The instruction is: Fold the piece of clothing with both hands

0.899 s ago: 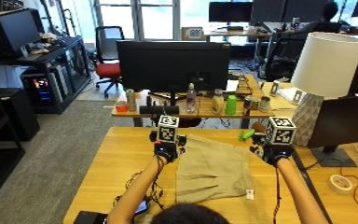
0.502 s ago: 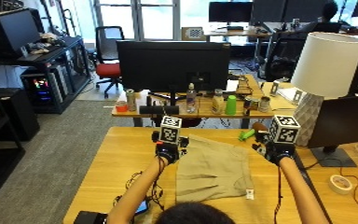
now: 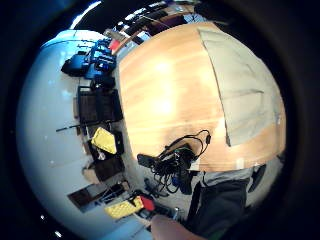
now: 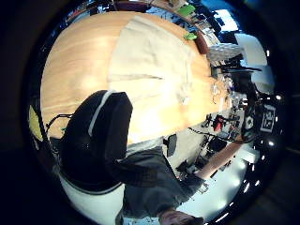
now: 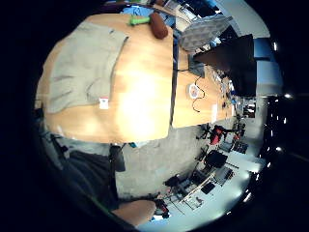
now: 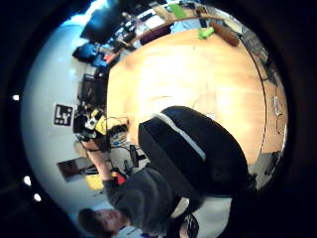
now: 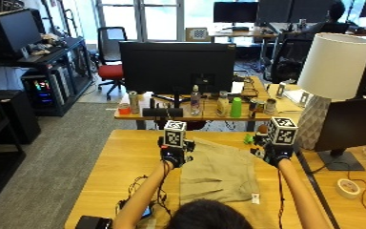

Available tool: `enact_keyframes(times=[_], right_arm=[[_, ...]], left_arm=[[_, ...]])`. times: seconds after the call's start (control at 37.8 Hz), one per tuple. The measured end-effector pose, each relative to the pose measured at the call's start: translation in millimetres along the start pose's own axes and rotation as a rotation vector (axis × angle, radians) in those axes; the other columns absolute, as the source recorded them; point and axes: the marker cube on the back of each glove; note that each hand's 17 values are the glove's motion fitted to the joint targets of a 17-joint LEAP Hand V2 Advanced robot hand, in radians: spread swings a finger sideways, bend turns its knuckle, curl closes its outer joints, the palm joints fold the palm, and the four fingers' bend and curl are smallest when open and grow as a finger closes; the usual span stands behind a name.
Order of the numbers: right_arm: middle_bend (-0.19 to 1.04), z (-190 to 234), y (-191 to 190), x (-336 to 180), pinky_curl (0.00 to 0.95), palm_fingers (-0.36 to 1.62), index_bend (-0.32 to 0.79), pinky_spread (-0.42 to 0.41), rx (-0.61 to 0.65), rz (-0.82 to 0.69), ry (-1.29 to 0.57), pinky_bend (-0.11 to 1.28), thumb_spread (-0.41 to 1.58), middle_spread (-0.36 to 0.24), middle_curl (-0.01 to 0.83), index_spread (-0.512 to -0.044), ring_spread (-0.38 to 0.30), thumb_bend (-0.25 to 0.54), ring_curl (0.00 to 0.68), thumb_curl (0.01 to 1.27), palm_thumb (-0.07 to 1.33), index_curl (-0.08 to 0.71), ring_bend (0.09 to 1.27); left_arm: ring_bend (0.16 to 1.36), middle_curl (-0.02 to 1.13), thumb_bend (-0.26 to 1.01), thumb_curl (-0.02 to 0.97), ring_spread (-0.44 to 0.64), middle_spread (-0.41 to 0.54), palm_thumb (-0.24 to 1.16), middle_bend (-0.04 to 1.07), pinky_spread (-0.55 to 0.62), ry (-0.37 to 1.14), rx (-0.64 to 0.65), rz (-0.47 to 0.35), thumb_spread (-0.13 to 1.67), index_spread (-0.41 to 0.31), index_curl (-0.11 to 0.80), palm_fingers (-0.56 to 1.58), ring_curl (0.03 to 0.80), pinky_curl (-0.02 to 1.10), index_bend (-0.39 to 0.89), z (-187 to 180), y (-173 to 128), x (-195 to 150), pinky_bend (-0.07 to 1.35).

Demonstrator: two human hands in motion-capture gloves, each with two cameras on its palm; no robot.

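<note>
A beige garment [image 7: 218,171] lies flat on the wooden table [image 7: 126,162], folded into a long rectangle with a white tag [image 7: 255,195] at its near right corner. My left hand [image 7: 173,155] hovers over the garment's far left corner, and my right hand [image 7: 275,152] is off its far right corner. Neither hand holds cloth. From the palm views the garment [image 3: 245,95] [image 4: 150,61] [image 5: 82,67] lies well below both hands. A gloved thumb [image 4: 98,140] [image 6: 193,153] shows in each thumb side view.
A green object [image 7: 249,139] and a brown one [image 7: 261,129] lie near the right hand at the table's far edge. Cables and a phone [image 7: 142,205] sit at the near left. A tape roll [image 7: 346,187] and a lamp [image 7: 329,71] stand to the right.
Both hands stay raised at the garment's far corners; the right hand has edged slightly inward. The garment has not moved.
</note>
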Motion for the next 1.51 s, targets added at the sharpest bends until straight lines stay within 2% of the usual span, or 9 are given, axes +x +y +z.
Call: enact_keyframes(times=[0.42, 0.61, 0.74, 0.82, 0.98, 1.16, 1.22, 1.4, 1.51], right_arm=[[0.21, 79, -18, -17, 0.340, 0.47, 0.09, 0.161, -0.161, -0.091, 0.105, 0.59, 1.14, -0.135, 0.299, -0.379, -0.010, 0.005, 0.284, 0.20, 0.40, 0.176, 0.52], [0.18, 137, -25, -15, 0.373, 0.39, 0.07, 0.142, -0.291, -0.122, 0.131, 0.64, 1.10, -0.146, 0.315, -0.381, -0.032, 0.000, 0.312, 0.23, 0.48, 0.172, 0.52], [0.17, 162, -8, -20, 0.391, 0.28, 0.08, 0.165, -0.432, 0.034, 0.165, 0.70, 1.07, -0.135, 0.315, -0.391, -0.012, -0.011, 0.317, 0.25, 0.51, 0.167, 0.50], [0.18, 164, 10, -30, 0.386, 0.29, 0.11, 0.175, -0.395, 0.014, 0.177, 0.70, 1.06, -0.133, 0.315, -0.401, -0.007, -0.007, 0.309, 0.26, 0.55, 0.169, 0.49], [0.18, 181, 12, -34, 0.378, 0.31, 0.13, 0.183, -0.357, -0.069, 0.178, 0.71, 1.04, -0.134, 0.317, -0.413, -0.004, -0.014, 0.302, 0.27, 0.58, 0.180, 0.47], [0.17, 200, 12, -30, 0.382, 0.32, 0.12, 0.181, -0.356, -0.050, 0.161, 0.74, 1.02, -0.131, 0.316, -0.418, 0.002, -0.010, 0.303, 0.28, 0.62, 0.189, 0.45], [0.18, 206, 10, -29, 0.375, 0.42, 0.16, 0.149, -0.317, -0.037, 0.155, 0.74, 1.03, -0.126, 0.317, -0.414, -0.014, 0.030, 0.307, 0.29, 0.71, 0.203, 0.47], [0.16, 212, 15, -38, 0.356, 0.64, 0.22, 0.048, -0.172, -0.099, 0.117, 0.70, 1.02, -0.133, 0.309, -0.388, -0.068, 0.051, 0.306, 0.31, 0.83, 0.259, 0.46], [0.16, 221, 4, -39, 0.359, 0.87, 0.20, -0.053, -0.039, -0.126, 0.137, 0.71, 1.01, -0.145, 0.313, -0.364, -0.114, 0.066, 0.327, 0.33, 0.90, 0.282, 0.50]], left_arm=[[0.73, 0.25, -0.02, 0.204, 0.32, 0.230, 0.19, 0.16, 0.32, 0.062, -0.193, 0.219, 1.11, -0.057, 0.170, 0.04, 0.260, 0.33, 0.11, 67, 14, 38, 0.64], [0.74, 0.25, -0.04, 0.219, 0.29, 0.230, 0.18, 0.17, 0.28, 0.016, -0.251, 0.222, 1.05, -0.067, 0.178, 0.04, 0.269, 0.35, 0.12, 129, 2, 46, 0.71], [0.74, 0.26, -0.04, 0.229, 0.30, 0.247, 0.15, 0.17, 0.30, -0.032, -0.311, 0.211, 0.99, -0.051, 0.173, 0.00, 0.276, 0.36, 0.10, 149, 16, 50, 0.74], [0.75, 0.26, -0.04, 0.235, 0.30, 0.251, 0.14, 0.18, 0.30, -0.036, -0.407, 0.166, 0.96, -0.042, 0.174, 0.01, 0.277, 0.36, 0.11, 146, 47, 55, 0.74], [0.75, 0.26, -0.04, 0.247, 0.30, 0.256, 0.12, 0.18, 0.29, -0.089, -0.500, 0.148, 0.92, -0.033, 0.172, 0.01, 0.278, 0.37, 0.10, 162, 58, 58, 0.78], [0.77, 0.26, -0.02, 0.265, 0.27, 0.252, 0.14, 0.17, 0.20, -0.114, -0.388, 0.178, 0.90, -0.048, 0.175, 0.06, 0.282, 0.38, 0.13, 173, 53, 61, 0.83], [0.73, 0.27, 0.02, 0.277, 0.20, 0.193, 0.23, 0.20, 0.13, -0.110, -0.310, 0.191, 0.95, -0.070, 0.221, 0.23, 0.272, 0.36, 0.25, 172, 50, 62, 0.77], [0.67, 0.30, 0.08, 0.297, -0.05, -0.008, 0.40, 0.19, -0.19, -0.097, -0.065, 0.243, 1.03, -0.140, 0.263, 0.72, 0.267, 0.35, 0.20, 166, 38, 70, 0.83], [0.64, 0.32, 0.11, 0.311, -0.17, -0.097, 0.52, 0.19, -0.32, -0.057, -0.013, 0.295, 1.05, -0.183, 0.288, 0.94, 0.289, 0.37, 0.19, 164, 38, 78, 0.84]])
